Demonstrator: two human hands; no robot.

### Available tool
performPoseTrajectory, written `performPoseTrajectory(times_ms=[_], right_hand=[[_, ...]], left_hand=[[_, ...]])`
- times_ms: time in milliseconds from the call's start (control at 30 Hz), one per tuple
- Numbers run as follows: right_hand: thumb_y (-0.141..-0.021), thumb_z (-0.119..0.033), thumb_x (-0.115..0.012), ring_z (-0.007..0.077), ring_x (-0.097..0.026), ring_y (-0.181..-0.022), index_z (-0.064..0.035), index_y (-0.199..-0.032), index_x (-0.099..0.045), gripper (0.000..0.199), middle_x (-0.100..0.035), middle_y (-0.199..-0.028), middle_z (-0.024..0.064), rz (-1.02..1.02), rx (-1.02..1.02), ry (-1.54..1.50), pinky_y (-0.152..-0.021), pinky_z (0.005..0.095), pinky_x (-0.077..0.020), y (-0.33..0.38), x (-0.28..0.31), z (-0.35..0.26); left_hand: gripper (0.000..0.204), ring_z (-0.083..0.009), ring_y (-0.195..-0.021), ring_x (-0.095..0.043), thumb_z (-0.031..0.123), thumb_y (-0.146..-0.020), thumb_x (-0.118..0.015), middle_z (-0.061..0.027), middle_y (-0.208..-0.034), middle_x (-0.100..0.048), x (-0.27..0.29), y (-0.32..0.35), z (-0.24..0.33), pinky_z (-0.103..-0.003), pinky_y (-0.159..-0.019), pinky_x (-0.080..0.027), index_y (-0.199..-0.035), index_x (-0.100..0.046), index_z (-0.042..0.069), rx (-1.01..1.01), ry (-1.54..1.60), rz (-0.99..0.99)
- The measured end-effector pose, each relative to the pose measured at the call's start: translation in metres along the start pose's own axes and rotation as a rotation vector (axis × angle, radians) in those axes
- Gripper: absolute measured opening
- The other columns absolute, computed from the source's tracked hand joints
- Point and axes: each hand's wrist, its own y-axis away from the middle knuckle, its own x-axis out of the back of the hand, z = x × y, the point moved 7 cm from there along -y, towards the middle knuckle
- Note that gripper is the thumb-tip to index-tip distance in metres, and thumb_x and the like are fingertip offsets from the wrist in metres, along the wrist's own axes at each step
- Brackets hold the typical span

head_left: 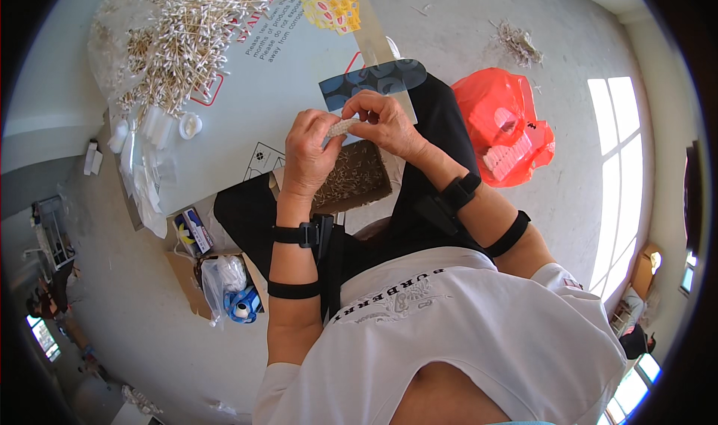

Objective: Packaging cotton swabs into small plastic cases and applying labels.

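White short-sleeved T-shirt (493, 320), black lettering (393, 293) plus grey graphic (404, 304) across front, small marking (572, 283) on right sleeve. Black trousers (443, 118). Each forearm: black buckled wrist strap (289, 235), dark module (324, 236), black band (293, 290) nearer elbow.

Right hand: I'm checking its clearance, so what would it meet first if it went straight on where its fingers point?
The white bundle, which the right hand already seems to touch. Beyond it comes the left hand, though depth is hard to judge.
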Motion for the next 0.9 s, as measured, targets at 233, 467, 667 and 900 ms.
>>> performPoseTrajectory(times_ms=[233,467,667,900], right_hand=[[-0.075,-0.005,-0.068,0.0054,-0.042,-0.068,-0.0031,-0.088,-0.066,0.013,-0.058,-0.089,-0.0022,0.013,0.001,0.013,-0.06,0.0213,-0.0364,-0.001,0.0,0.001],[-0.075,-0.005,-0.069,0.0057,-0.043,-0.069,-0.0031,-0.09,-0.066,0.016,-0.057,-0.087,-0.002,0.007,-0.018,0.026,-0.06,0.0219,-0.0371,-0.001,0.001,0.001],[-0.074,-0.006,-0.073,0.0091,-0.048,-0.076,-0.0061,-0.095,-0.066,0.022,-0.058,-0.092,-0.0006,-0.021,0.18,0.127,-0.064,0.023,-0.0392,0.004,0.003,-0.013],[-0.078,-0.014,-0.075,0.0107,-0.053,-0.077,-0.0074,-0.093,-0.067,0.018,-0.062,-0.093,0.001,0.018,0.311,0.171,-0.064,0.0227,-0.0424,0.004,0.003,-0.016]], left_hand=[[0.031,-0.0295,-0.087,-0.06,-0.005,-0.063,-0.076,-0.0081,-0.089,-0.06,0.0,0.0,0.001,-0.039,-0.073,-0.051,-0.09,-0.062,0.003,-0.015,-0.022,0.002],[0.03,-0.0298,-0.087,-0.06,-0.005,-0.064,-0.075,-0.0081,-0.089,-0.06,-0.001,0.001,-0.002,-0.039,-0.073,-0.05,-0.089,-0.062,0.003,0.011,-0.001,0.0],[0.027,-0.0291,-0.085,-0.06,-0.004,-0.066,-0.075,-0.0076,-0.088,-0.06,0.001,0.0,-0.001,-0.038,-0.072,-0.05,-0.088,-0.062,0.004,0.017,0.015,0.017],[0.025,-0.0287,-0.084,-0.06,-0.003,-0.067,-0.075,-0.0075,-0.089,-0.06,0.005,0.0,0.009,-0.038,-0.07,-0.05,-0.087,-0.062,0.003,-0.051,-0.046,0.063]])
